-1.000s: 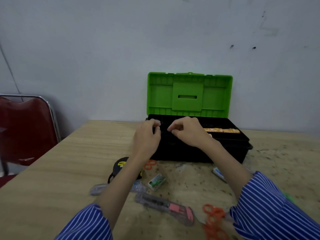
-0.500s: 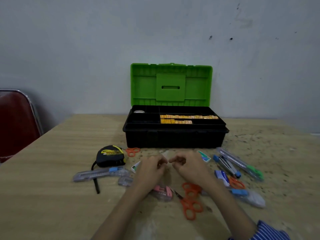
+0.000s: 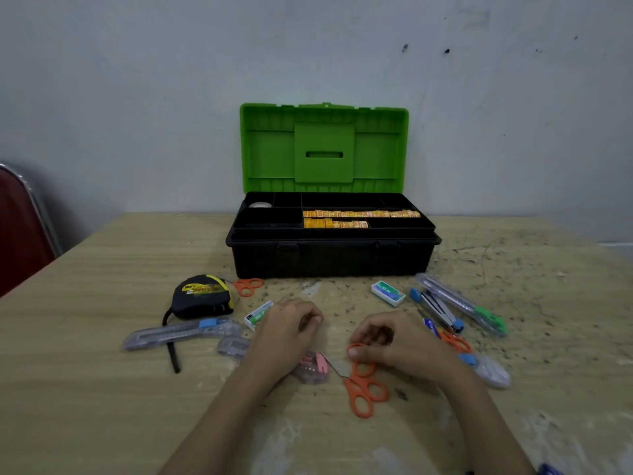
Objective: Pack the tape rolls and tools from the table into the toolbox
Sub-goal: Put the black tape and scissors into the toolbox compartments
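Observation:
The toolbox (image 3: 329, 258) stands open at the back of the table, green lid (image 3: 323, 149) upright. Its black tray holds a tape roll (image 3: 260, 204) in the back-left compartment and rows of small yellow boxes (image 3: 359, 214). My left hand (image 3: 291, 330) rests with curled fingers, its wrist over a pink-slider cutter (image 3: 313, 366). My right hand (image 3: 400, 341) has thumb and fingers closed at the top ring of the orange scissors (image 3: 364, 389), which lie on the table. A black-and-yellow tape measure (image 3: 202, 296) sits left of my hands.
On the left lie a blue-slider cutter (image 3: 181, 334), small orange scissors (image 3: 248, 286) and a green staple box (image 3: 258, 315). On the right are another staple box (image 3: 387, 293), a stapler (image 3: 438, 308), a green-ended cutter (image 3: 462, 303) and more scissors (image 3: 455, 342). A red chair (image 3: 17, 228) stands far left.
Both hands came back from the toolbox down to the table in front of it. They have since parted, and the right one has closed on the orange scissors' ring.

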